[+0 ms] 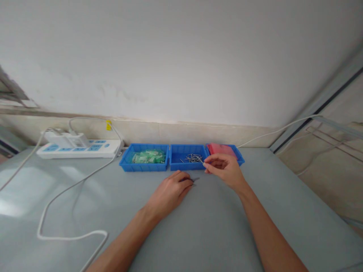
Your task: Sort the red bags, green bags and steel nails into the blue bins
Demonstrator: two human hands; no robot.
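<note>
My left hand (172, 190) rests on the grey table in front of the middle blue bin (177, 166), its fingers closed around screws whose thin metal ends stick out to the right. My right hand (222, 168) is raised at the right edge of that bin and pinches a thin metal screw (200, 160) between thumb and fingertips. Several loose screws (193, 158) lie in the middle bin. The left blue bin (144, 167) holds small green and clear packets (149, 156). Behind my right hand, the right blue bin (240, 155) holds pink bags (222, 149).
A white power strip (104, 153) with plugs sits at the back left. Its white cable (68, 185) loops over the left of the grey table (207, 226). Behind the bins rises a pale wall (181, 75). Another cable (278, 130) runs to the metal frame at right.
</note>
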